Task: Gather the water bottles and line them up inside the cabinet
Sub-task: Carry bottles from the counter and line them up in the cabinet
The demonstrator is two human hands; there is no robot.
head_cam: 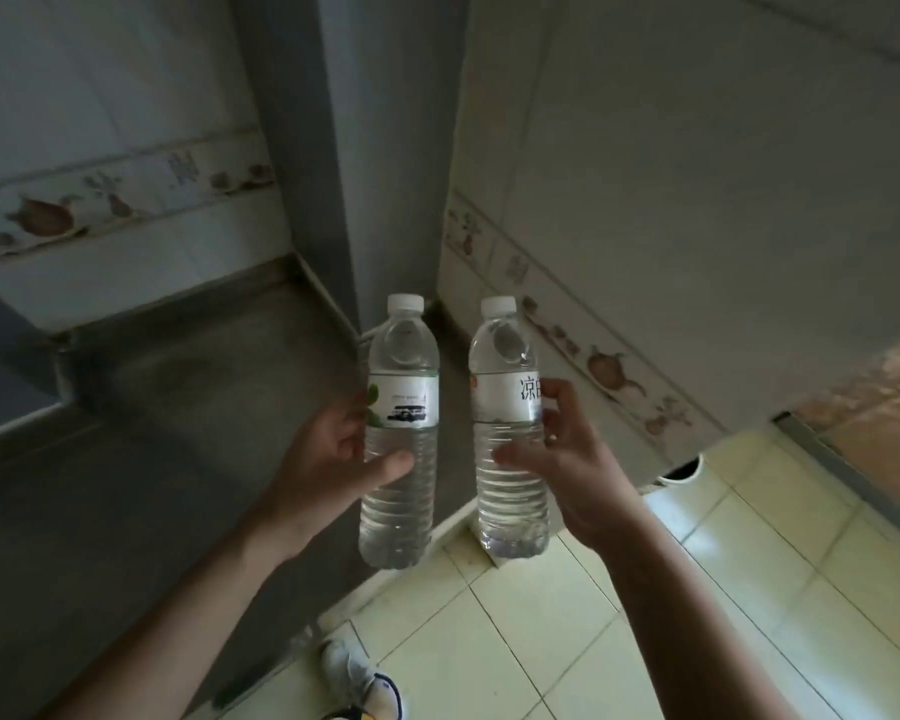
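I hold two clear, full water bottles upright in front of me, side by side and a little apart. My left hand (331, 452) grips the left bottle (400, 491), which has a white cap and a white label with a green leaf. My right hand (567, 459) grips the right bottle (510, 491), also white-capped, with a white label printed with black characters. Both bottles hang in the air over the edge between a grey counter and the floor. No cabinet interior shows in this view.
A grey steel counter (152, 433) fills the left, ending at a grey column (333, 148) in the corner. White tiled walls with a fruit-pattern border (609, 366) stand behind. Pale floor tiles (541, 641) lie at lower right. My shoe (349, 672) shows at the bottom.
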